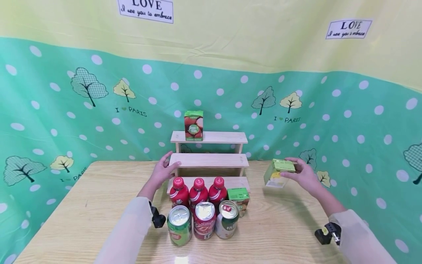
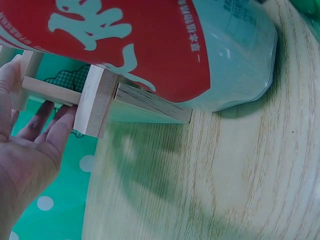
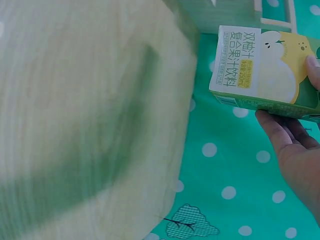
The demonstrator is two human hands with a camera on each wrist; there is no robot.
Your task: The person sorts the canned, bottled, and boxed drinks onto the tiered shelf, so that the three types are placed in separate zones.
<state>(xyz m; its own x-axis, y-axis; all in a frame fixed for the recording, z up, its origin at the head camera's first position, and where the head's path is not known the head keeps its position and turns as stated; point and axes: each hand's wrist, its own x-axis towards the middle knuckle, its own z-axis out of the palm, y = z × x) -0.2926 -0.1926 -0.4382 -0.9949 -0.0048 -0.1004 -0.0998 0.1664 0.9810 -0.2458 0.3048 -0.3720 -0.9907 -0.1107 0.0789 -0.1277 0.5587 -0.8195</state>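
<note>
A small three-tier wooden shelf (image 1: 211, 160) stands at the back of the table. My left hand (image 1: 162, 171) grips the left end of its middle tier, thumb over the board; in the left wrist view its fingers (image 2: 57, 127) are around the shelf's side. Off to the right, my right hand (image 1: 301, 175) holds a green-and-yellow juice box (image 1: 279, 172) tilted above the table. The right wrist view shows thumb and fingers on opposite sides of the juice box (image 3: 265, 67). A red-and-green juice box (image 1: 193, 126) stands on the top tier, towards its left.
Before the shelf, three red-capped bottles (image 1: 199, 192) stand in a row, with another juice box (image 1: 239, 200) at their right. Three drink cans, including a red one (image 1: 204, 222), stand nearest me. A patterned cloth (image 1: 211, 88) hangs behind the wooden table (image 1: 85, 205).
</note>
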